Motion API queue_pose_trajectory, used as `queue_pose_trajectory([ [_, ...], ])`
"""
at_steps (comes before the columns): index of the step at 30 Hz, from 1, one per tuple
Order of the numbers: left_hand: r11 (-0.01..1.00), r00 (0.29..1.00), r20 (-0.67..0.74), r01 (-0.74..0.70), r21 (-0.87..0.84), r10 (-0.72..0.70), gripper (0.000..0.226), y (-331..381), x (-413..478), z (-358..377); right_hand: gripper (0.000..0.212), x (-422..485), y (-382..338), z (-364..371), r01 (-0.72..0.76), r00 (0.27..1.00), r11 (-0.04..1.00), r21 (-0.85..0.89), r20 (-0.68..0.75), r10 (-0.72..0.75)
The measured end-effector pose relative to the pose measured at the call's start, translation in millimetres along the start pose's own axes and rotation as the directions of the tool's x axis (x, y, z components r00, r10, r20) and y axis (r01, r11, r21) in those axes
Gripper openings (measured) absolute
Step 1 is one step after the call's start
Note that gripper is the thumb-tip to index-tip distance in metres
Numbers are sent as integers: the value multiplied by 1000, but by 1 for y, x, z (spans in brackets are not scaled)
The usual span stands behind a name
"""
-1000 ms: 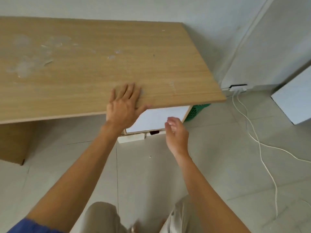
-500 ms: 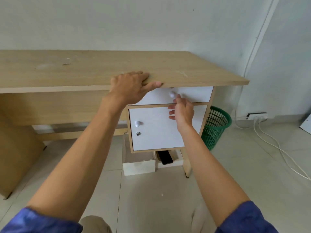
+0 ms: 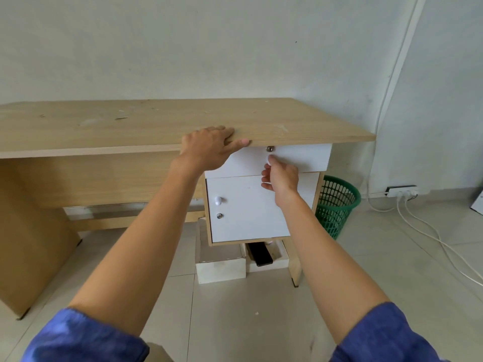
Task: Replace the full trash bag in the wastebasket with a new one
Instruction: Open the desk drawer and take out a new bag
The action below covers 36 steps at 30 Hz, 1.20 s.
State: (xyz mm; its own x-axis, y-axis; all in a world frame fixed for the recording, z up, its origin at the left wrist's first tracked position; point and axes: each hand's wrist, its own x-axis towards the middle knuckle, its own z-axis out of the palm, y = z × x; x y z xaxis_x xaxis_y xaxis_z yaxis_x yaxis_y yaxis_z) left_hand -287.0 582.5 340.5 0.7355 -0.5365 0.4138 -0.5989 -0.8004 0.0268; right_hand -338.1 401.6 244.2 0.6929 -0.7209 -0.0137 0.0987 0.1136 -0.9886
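Observation:
A green mesh wastebasket [image 3: 337, 205] stands on the floor to the right of the wooden desk [image 3: 156, 121], partly hidden behind its side panel; no bag shows in it. My left hand [image 3: 211, 147] lies flat on the desk's front edge, thumb under the top. My right hand [image 3: 281, 176] pinches the white knob of the white top drawer [image 3: 300, 158], which sits slightly out. No trash bag is in view.
Below the drawer is a white cabinet door [image 3: 243, 210] with a knob and a lock. White boxes [image 3: 222, 267] and a black item [image 3: 260, 254] lie under the cabinet. A power strip [image 3: 401, 190] and white cables [image 3: 428, 231] run along the floor at right.
The view has dropped from above the desk to level with its front. My right hand has reached the drawer knob and closed on it; my left hand stays on the desk edge.

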Motion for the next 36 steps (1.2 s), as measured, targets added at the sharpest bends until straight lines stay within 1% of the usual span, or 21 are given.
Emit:
queue_pose_trajectory([
  [4,999,999,44,21,-39,-19,77,2,-1,-3,32,-37,11,-21,99,995,994,51,-8,-98],
  [8,997,996,89,35,-71,-29,77,1,1,-8,37,-77,24,-33,189,978,982,-21,-85,-190],
  [13,995,996,82,40,-88,-33,77,2,1,-7,42,-113,45,-44,230,969,973,-8,-87,-230],
  [15,979,995,58,91,-185,-82,74,1,1,-8,44,-121,54,-49,231,971,973,-7,-65,-231],
  [16,959,996,10,91,-267,-92,69,2,0,-9,45,-123,57,-50,234,971,972,0,-56,-234],
  [17,935,994,-88,35,-353,-70,59,4,-3,-8,46,-125,59,-52,242,969,970,12,-48,-241],
  [18,912,974,-225,-80,-402,-14,47,8,-8,-7,46,-126,60,-53,250,968,968,27,-41,-249],
  [19,894,933,-355,-214,-395,66,33,13,-14,-4,47,-126,61,-53,258,966,965,41,-35,-256],
  [20,873,889,-430,-327,-362,154,22,18,-19,-2,47,-126,61,-54,265,964,963,52,-32,-264],
  [21,840,868,-433,-411,-356,241,15,24,-24,-1,47,-125,61,-54,272,962,960,57,-31,-271],
  [22,813,873,-378,-448,-372,308,12,29,-26,-1,47,-125,61,-54,279,960,958,58,-30,-278],
  [24,797,889,-248,-457,-395,386,13,34,-24,-3,47,-125,62,-55,295,955,954,62,-34,-293],
  [25,796,880,-227,-475,-375,418,13,36,-23,-3,46,-125,63,-55,301,953,951,68,-38,-299],
  [28,749,782,-305,-616,-243,544,11,45,-21,-4,44,-126,68,-62,294,956,951,97,-49,-291],
  [29,724,752,-318,-651,-227,577,11,48,-21,-3,44,-126,70,-66,285,958,953,104,-48,-282],
  [30,706,745,-303,-663,-247,594,13,52,-20,-2,44,-126,72,-69,279,960,954,110,-45,-276],
  [31,708,771,-244,-636,-307,588,17,55,-19,0,44,-126,73,-73,279,960,953,114,-42,-276],
  [33,782,861,12,-456,-424,509,37,60,-13,6,45,-126,73,-76,294,956,949,117,-36,-292],
  [34,829,875,170,-344,-441,454,51,61,-8,13,46,-126,71,-77,301,954,947,114,-34,-299],
  [35,871,862,309,-258,-417,403,66,61,-3,20,46,-126,70,-78,306,952,946,109,-34,-304],
  [36,909,840,404,-224,-351,363,79,60,2,26,46,-126,69,-78,309,951,945,105,-32,-307],
])
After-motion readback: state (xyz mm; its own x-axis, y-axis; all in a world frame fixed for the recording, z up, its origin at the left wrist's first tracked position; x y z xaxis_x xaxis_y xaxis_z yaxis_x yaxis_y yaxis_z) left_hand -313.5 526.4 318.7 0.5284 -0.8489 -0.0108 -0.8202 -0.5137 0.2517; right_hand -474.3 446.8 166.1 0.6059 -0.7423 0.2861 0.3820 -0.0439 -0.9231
